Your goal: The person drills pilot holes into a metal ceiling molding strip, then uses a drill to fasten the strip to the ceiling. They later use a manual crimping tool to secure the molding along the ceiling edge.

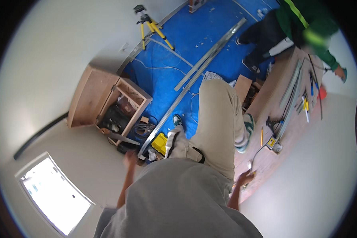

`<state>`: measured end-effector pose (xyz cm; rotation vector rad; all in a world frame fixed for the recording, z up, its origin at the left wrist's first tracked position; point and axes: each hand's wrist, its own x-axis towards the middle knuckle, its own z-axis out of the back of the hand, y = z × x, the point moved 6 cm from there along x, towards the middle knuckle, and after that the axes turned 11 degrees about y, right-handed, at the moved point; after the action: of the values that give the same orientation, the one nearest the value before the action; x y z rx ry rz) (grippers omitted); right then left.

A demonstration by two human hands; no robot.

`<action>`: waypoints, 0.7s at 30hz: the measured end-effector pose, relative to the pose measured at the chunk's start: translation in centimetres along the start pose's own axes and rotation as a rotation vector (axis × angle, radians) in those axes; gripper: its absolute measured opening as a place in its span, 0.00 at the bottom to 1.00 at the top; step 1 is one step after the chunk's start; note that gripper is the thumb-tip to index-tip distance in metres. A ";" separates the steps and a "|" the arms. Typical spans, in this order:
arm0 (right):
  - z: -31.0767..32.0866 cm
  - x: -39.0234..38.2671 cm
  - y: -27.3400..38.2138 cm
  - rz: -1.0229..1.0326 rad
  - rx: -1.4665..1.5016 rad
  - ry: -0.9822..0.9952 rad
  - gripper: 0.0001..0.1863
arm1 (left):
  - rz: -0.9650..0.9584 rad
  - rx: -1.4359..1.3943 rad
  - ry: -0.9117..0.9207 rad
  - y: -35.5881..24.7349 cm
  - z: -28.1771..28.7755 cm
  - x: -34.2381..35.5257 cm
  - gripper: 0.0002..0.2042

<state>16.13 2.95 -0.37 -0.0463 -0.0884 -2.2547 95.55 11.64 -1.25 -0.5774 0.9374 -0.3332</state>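
My left hand (130, 159) is at the lower left, smeared by motion, near the bench's lower end and the handsaw (123, 138); its fingers cannot be made out. My right hand (245, 178) is low over the wooden platform (261, 174), its fingers curled around something small and yellowish that I cannot make out. Close to its fingertips lies the pale end of a grey cable (254, 156). Farther along the platform are a yellow-and-grey tool (272, 142), an orange-yellow pencil (261, 137) and a black clamp-like tool (273, 123). One of my shoes (248, 131) rests against the platform.
Long metal profiles (202, 69) lie across the blue floor covering (158, 85). An open wooden cabinet (133, 93) holds tools at left; a yellow case (159, 143) lies beside it. A yellow-legged tripod (148, 25) stands far left. A person in green (301, 23) reaches over the platform's far end.
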 end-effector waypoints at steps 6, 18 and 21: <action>-8.7 -19.9 -4.6 -0.150 -0.143 0.730 0.38 | 0.869 0.411 -0.165 27.6 26.3 -15.2 0.15; -3.2 7.8 35.8 0.415 0.360 0.671 0.31 | -0.282 -0.250 0.376 4.5 1.0 11.5 0.17; -5.2 9.1 47.9 0.419 0.506 0.796 0.23 | -0.389 -0.180 0.227 4.3 4.3 12.2 0.14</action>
<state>47.42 -34.76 -2.68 0.9941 -0.1935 -1.6376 105.95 10.25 -9.84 -0.9041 1.0787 -0.6785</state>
